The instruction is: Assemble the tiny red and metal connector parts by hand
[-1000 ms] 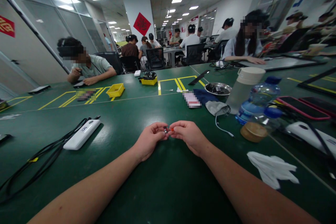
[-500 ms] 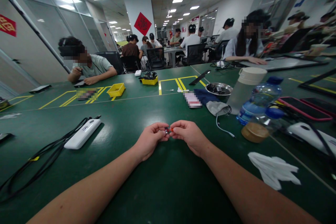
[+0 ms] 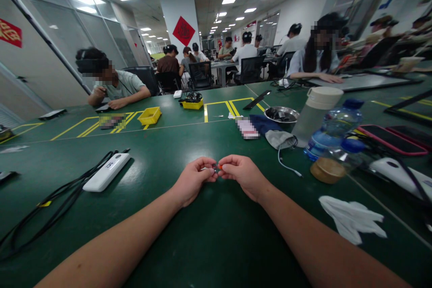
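Note:
Over the middle of the green table (image 3: 168, 153), my two hands meet fingertip to fingertip. My left hand (image 3: 194, 181) is closed in a pinch on a small dark, shiny piece (image 3: 214, 168); its kind is too small to make out. Between the thumb and fingers of my right hand (image 3: 245, 177) is a small orange piece (image 3: 220, 167), mostly covered by the fingertips. The two pieces are very close together; whether they touch I cannot tell.
A white power bank (image 3: 106, 172) with black cables lies left. On the right stand a pale tumbler (image 3: 315, 114), a blue-capped water bottle (image 3: 334, 128) and a bottle of brown drink (image 3: 332, 166), near a white glove (image 3: 353, 218). Yellow trays (image 3: 149, 116) and a metal bowl (image 3: 281, 115) sit farther back.
Both hands stay in nearly the same place. The dark piece in my left fingers looks slightly turned, with less of it showing.

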Demonstrator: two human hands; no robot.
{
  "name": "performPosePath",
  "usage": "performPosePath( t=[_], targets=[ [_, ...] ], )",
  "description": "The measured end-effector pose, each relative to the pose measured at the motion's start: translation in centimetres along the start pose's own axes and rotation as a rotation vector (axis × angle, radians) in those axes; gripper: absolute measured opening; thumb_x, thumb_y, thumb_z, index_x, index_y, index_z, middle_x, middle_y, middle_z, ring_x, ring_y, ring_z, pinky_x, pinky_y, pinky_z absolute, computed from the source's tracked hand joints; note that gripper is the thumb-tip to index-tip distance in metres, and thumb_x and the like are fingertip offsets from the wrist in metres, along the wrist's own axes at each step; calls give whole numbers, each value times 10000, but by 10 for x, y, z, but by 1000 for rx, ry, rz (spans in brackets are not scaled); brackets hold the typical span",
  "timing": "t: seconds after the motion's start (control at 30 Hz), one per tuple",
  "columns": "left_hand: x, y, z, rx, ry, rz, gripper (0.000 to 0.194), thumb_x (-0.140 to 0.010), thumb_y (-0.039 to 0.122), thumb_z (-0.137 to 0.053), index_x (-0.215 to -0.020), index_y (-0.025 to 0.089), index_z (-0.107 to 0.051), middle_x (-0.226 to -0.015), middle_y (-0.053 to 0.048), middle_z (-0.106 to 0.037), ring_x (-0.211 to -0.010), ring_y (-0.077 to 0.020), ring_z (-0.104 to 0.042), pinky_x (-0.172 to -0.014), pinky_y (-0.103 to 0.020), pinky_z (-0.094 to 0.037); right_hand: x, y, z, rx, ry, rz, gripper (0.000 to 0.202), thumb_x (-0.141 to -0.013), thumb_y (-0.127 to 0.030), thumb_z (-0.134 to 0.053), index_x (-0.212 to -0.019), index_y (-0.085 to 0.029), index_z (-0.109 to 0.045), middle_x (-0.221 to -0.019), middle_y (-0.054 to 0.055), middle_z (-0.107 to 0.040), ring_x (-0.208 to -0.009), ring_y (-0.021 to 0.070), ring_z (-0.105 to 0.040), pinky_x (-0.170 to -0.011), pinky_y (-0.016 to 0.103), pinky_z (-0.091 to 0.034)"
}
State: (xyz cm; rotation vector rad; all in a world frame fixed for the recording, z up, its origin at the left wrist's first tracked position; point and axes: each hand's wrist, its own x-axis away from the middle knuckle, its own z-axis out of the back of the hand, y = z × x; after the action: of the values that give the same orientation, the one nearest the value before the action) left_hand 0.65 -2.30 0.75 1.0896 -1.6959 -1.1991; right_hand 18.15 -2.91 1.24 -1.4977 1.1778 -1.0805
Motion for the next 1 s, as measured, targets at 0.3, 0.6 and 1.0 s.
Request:
performPosePath(
  t=[0.3,0.6,1.0],
  targets=[
    [0,-1,1,13,-30,2,256,-740,143,-721,-986,136,-651,-831,-52,-685,-676,-111,-640,-666,-232,-506,-1,3,2,-12,-14,5,134,-696,-163,-673,-828,-140,-681,-745,37,-695,-622,123,-635,-647,289,-507],
    [-1,-1,1,35,-34,0,236,-771,123,-678,-1005,135,-646,-768,-37,-679,-653,-104,-645,-637,-204,-511,1,1,0,-37,-3,15,146,-672,-181,-722,-803,-140,-670,-748,29,-690,-671,138,-659,-705,305,-520],
    [-1,-2,4,84,-14,4,222,-783,146,-683,-1004,137,-671,-769,-57,-701,-707,-121,-662,-701,-221,-536,2,0,-1,-83,-3,6,129,-688,-169,-697,-811,-144,-669,-770,41,-695,-719,154,-680,-730,316,-523]
  ],
)
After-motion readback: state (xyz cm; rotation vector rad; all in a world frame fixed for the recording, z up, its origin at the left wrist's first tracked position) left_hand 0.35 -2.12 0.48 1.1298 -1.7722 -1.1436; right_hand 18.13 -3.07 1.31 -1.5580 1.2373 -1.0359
